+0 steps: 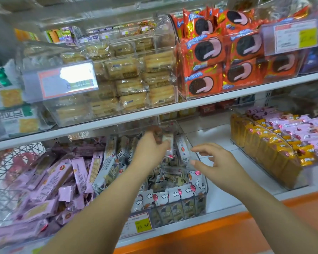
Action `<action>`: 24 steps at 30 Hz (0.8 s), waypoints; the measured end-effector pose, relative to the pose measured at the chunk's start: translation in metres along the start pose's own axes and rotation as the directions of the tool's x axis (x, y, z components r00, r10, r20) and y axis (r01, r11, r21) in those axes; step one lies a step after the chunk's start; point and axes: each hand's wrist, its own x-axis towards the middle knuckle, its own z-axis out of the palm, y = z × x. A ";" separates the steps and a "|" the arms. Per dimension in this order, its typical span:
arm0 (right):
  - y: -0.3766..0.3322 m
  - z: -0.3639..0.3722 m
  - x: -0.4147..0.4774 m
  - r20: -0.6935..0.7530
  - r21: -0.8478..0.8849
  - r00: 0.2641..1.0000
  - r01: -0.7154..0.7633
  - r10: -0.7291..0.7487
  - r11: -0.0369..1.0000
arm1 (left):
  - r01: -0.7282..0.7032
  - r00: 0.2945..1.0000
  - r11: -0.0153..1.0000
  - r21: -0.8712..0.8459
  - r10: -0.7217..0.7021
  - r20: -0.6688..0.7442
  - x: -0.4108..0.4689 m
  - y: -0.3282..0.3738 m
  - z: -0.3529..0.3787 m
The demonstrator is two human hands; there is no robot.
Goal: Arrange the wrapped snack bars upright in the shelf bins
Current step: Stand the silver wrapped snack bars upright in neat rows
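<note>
Both forearms are reaching up toward the lower shelf (218, 136). Of the two hands, the left hand (151, 145) is pinching a wrapped snack bar (167, 142) over the back of the clear bin (203, 180), probably turning it to go in on end like the front row of white bars (173, 197) standing upright. The right hand (216, 162) is hovering with fingers spread, holding nothing, just beside the bin's right wall, likely readying to steady it. Pink bars (53, 180) are lying heaped alongside.

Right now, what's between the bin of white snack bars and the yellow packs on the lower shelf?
Only bare white shelf, in the head view. The right hand hovers open above that gap, beside the bin; the yellow packs sit further right.
</note>
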 end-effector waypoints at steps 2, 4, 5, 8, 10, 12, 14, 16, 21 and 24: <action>0.000 0.000 -0.001 0.004 0.002 1.000 0.003 -0.003 1.000 | -0.074 0.986 0.972 0.224 0.105 -0.127 0.004 -0.009 -0.024; -0.001 0.000 -0.002 0.010 -0.009 1.000 0.003 -0.003 1.000 | -0.038 0.961 0.916 0.399 0.144 -0.238 0.014 -0.023 -0.042; -0.001 0.001 -0.002 0.012 -0.014 1.000 0.005 -0.005 1.000 | 0.035 0.951 0.888 0.458 0.112 -0.290 0.021 -0.032 -0.049; -0.003 0.003 -0.002 0.018 -0.025 1.000 0.012 -0.011 1.000 | 0.188 0.944 0.824 0.534 -0.003 -0.329 0.042 -0.055 -0.063; -0.003 0.003 -0.003 0.017 -0.023 1.000 0.009 -0.009 1.000 | 0.134 0.972 0.834 0.535 -0.006 -0.235 0.052 -0.060 -0.068; -0.004 0.003 -0.002 0.017 -0.022 1.000 0.008 -0.007 1.000 | 0.017 0.996 0.854 0.520 0.033 -0.088 0.054 -0.059 -0.069; -0.003 0.003 -0.002 0.020 -0.026 1.000 0.010 -0.010 1.000 | -0.063 0.998 0.869 0.491 0.047 0.046 0.050 -0.056 -0.069; -0.003 0.003 -0.002 0.022 -0.029 1.000 0.011 -0.011 1.000 | -0.090 0.992 0.865 0.494 0.034 0.121 0.044 -0.056 -0.071; -0.003 0.002 -0.002 0.020 -0.038 1.000 0.011 -0.010 0.999 | -0.123 0.989 0.863 0.489 0.066 0.133 0.030 -0.051 -0.078; -0.004 0.000 -0.002 0.023 -0.042 1.000 0.012 -0.011 0.999 | -0.213 0.977 0.810 0.547 0.190 0.098 0.015 -0.036 -0.075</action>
